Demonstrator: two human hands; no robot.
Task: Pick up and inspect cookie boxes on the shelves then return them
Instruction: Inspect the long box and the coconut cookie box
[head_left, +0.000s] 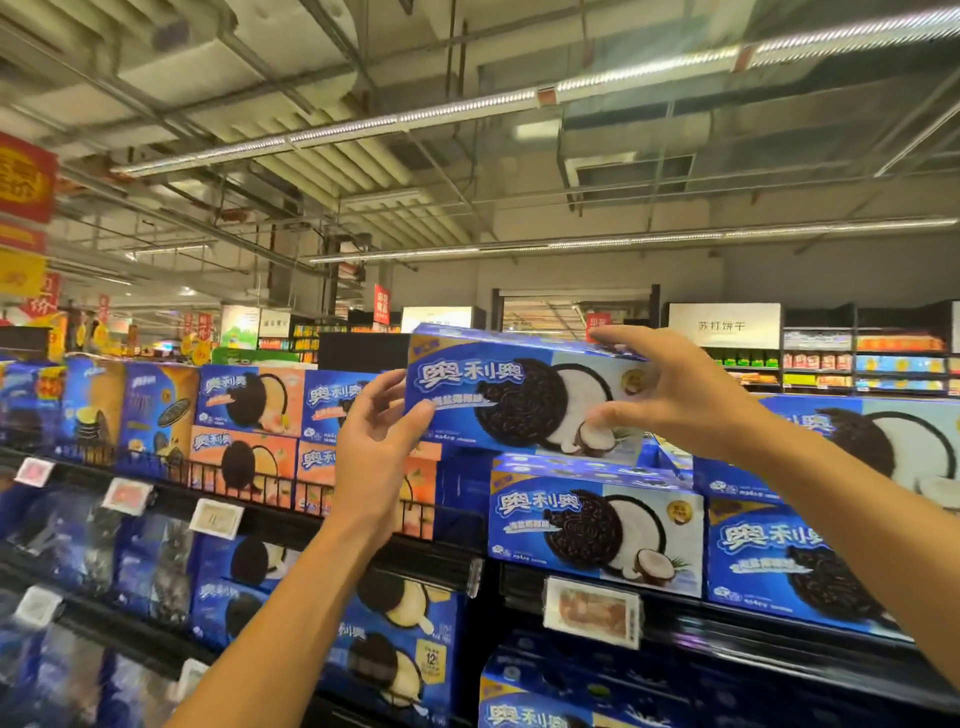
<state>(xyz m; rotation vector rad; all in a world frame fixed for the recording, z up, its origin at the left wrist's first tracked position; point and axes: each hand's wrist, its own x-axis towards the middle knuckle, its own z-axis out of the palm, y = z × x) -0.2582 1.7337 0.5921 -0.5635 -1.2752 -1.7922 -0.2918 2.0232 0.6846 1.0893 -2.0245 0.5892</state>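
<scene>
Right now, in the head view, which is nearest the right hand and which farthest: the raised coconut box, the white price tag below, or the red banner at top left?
1. Raised coconut box: touching the right hand.
2. White price tag: below, on the shelf edge.
3. Red banner: far upper left.

Your right hand (675, 395) grips the right end of a blue cookie box (519, 400), fingers over its top edge, thumb on its front. Your left hand (382, 431) touches the box's left end, thumb on the front. The box is raised above a matching box (597, 525) on the top shelf (332, 525).
</scene>
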